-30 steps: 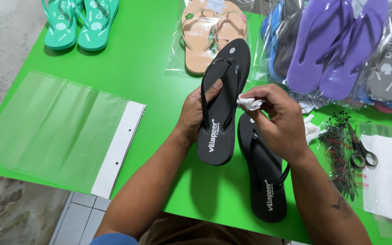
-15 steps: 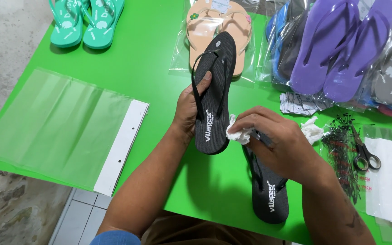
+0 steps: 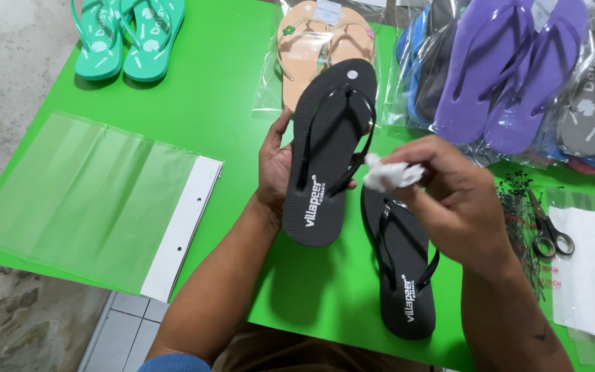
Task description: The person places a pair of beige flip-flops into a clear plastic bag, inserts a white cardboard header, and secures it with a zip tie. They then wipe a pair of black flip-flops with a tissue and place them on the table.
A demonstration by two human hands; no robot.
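The left hand (image 3: 275,172) had raised its gripped black flip-flop (image 3: 328,155) higher — the right hand (image 3: 452,200) pinched a white cloth (image 3: 390,174), lifted off the other flip-flop (image 3: 404,272).

On the desk (image 3: 228,103), a plastic bag (image 3: 91,200) lies left of the hands, scissors (image 3: 549,231) right, bagged sandals (image 3: 504,76) beyond, one sandal (image 3: 404,275) beneath the right hand (image 3: 452,200).

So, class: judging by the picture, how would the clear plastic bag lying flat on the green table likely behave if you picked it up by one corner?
The clear bag looks thin and see-through, so probably floppy and very light. Its white header strip seems stiffer, so that edge may hang straighter.
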